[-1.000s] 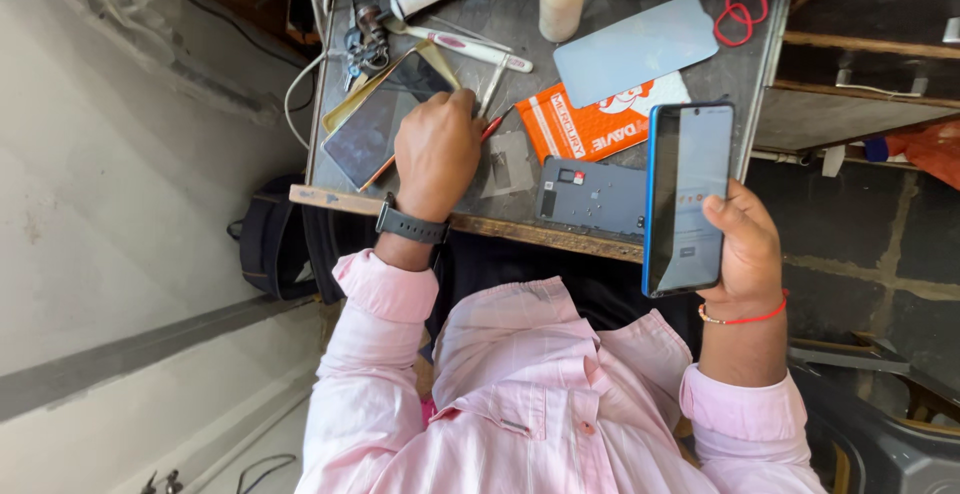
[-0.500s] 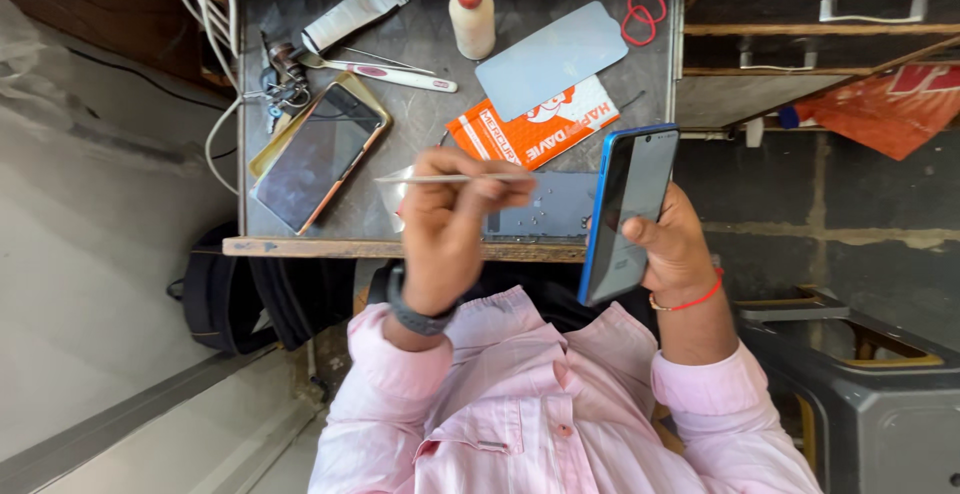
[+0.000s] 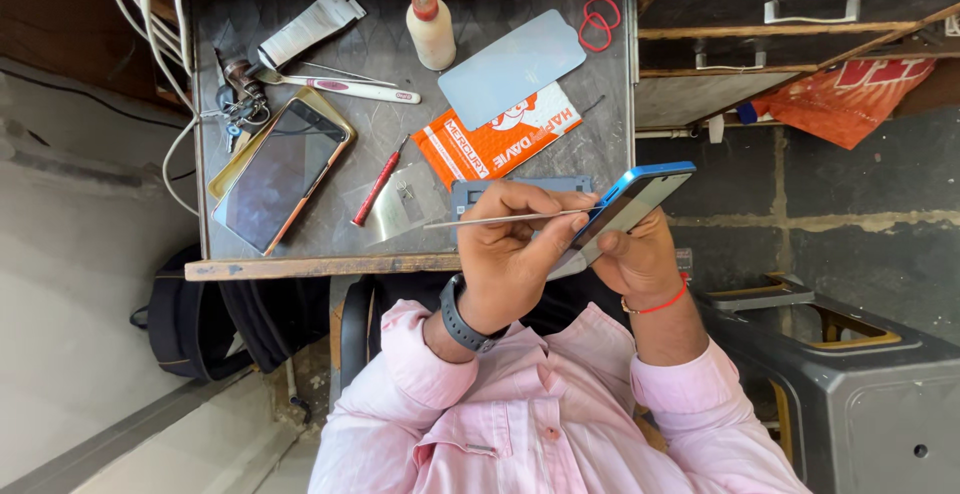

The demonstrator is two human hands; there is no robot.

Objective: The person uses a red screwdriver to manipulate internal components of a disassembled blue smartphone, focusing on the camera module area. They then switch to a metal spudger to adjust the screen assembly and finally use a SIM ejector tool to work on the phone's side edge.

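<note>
My right hand (image 3: 640,264), with a red thread at the wrist, holds a blue-edged phone (image 3: 638,197) tilted edge-up over the table's front edge. My left hand (image 3: 505,254), wearing a dark wristwatch, pinches a thin metal pry tool (image 3: 500,220). The tool lies level, and its tip touches the phone's lower edge. Both hands hover just in front of the grey worktable (image 3: 400,124). A grey-blue phone back cover (image 3: 468,194) lies on the table, partly hidden behind my left hand.
On the table lie a second phone (image 3: 280,174) in a tan case, a red screwdriver (image 3: 378,186), an orange packet (image 3: 495,139), a glass screen sheet (image 3: 512,66), a glue bottle (image 3: 430,29), a tube (image 3: 305,29) and red scissors (image 3: 598,9). A dark metal box (image 3: 860,384) stands at right.
My left hand lifted the thin metal tool off the table and brought its tip to the phone. My right hand lowered and tilted the phone flatter.
</note>
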